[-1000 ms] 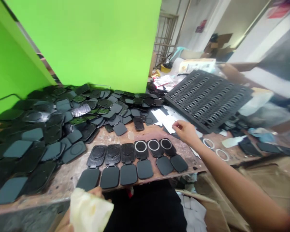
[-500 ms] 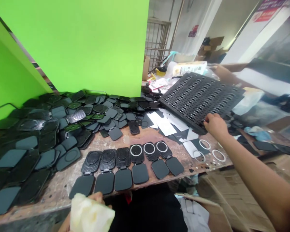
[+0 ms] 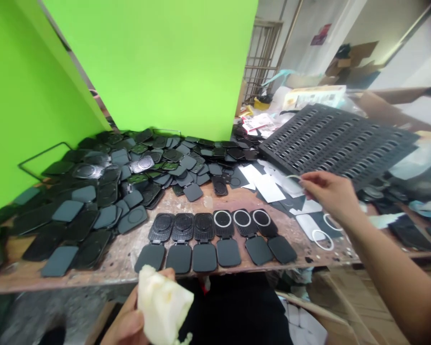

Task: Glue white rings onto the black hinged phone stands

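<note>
My right hand point(image 3: 329, 191) hovers over the right part of the worn table point(image 3: 122, 254), pinching a thin white ring point(image 3: 290, 180) between thumb and fingers. Low at the near edge, my left hand point(image 3: 129, 323) is closed on a whitish cloth wad point(image 3: 163, 306). Between them lies a row of several hinged black pads point(image 3: 215, 237); the three on the right carry white rings, the three on the left show ribbed black faces. Two loose white rings point(image 3: 322, 238) rest on the table beneath my right forearm.
A large heap of black pads point(image 3: 104, 191) covers the left and back of the table. A black slotted tray point(image 3: 339, 141) leans at the right rear above white sheets point(image 3: 264, 182). Green panels point(image 3: 158, 62) stand behind. Cardboard boxes point(image 3: 309, 316) sit below the table's front edge.
My right hand came back from the slotted tray toward the middle and now holds a white ring. One loose ring is gone from the table. My left hand with the cloth rose slightly.
</note>
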Demonstrator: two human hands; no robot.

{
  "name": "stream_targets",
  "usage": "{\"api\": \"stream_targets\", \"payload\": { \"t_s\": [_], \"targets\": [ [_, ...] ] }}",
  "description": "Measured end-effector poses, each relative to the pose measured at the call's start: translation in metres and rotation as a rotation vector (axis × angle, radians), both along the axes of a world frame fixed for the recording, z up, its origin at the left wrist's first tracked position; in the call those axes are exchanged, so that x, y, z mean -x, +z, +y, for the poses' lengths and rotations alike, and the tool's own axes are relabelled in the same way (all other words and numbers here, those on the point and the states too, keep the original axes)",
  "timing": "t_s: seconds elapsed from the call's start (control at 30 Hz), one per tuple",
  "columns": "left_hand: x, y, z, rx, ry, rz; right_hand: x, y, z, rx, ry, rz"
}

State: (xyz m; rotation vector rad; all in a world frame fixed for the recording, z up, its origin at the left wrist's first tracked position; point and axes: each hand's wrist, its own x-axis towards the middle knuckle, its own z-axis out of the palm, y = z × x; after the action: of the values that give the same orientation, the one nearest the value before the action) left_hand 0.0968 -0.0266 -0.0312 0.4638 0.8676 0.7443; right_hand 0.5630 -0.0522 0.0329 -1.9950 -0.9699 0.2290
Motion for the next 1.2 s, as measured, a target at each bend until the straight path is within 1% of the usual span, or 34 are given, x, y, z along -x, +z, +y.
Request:
{"api": "stream_targets", "payload": {
  "t_s": [0.1, 0.2, 0.3, 0.4, 0.5, 0.67, 0.77, 1.0, 1.1, 1.2],
  "targets": [
    [-0.006, 0.011, -0.002, 0.004, -0.014, -0.029, 0.057, -0.01, 0.023, 0.073, 0.285, 0.219],
    [-0.007, 0.017, -0.003, -0.03, -0.063, -0.072, 0.108, -0.027, 0.047, 0.143, 0.492, 0.363],
    [-0.004, 0.018, -0.002, -0.056, -0.056, -0.112, 0.146, -0.043, 0.068, 0.193, 0.615, 0.425],
    [0.001, 0.012, -0.001, -0.078, -0.068, -0.148, 0.167, -0.053, 0.085, 0.267, 0.64, 0.481],
    [0.007, 0.0, -0.001, -0.089, -0.075, -0.172, 0.175, -0.058, 0.096, 0.337, 0.632, 0.485],
    [0.015, -0.023, -0.002, -0.099, -0.035, -0.226, 0.177, -0.066, 0.104, 0.392, 0.64, 0.354],
    [0.017, -0.03, -0.001, -0.083, -0.015, -0.253, 0.177, -0.07, 0.106, 0.394, 0.651, 0.285],
    [0.016, -0.029, 0.001, -0.09, 0.001, -0.229, 0.18, -0.073, 0.107, 0.299, 0.679, 0.049],
    [0.013, -0.022, 0.0, -0.084, -0.002, -0.194, 0.179, -0.07, 0.102, 0.227, 0.663, -0.043],
    [0.012, -0.011, -0.002, -0.058, -0.001, -0.14, 0.167, -0.063, 0.091, 0.111, 0.6, -0.183]
  ]
}}
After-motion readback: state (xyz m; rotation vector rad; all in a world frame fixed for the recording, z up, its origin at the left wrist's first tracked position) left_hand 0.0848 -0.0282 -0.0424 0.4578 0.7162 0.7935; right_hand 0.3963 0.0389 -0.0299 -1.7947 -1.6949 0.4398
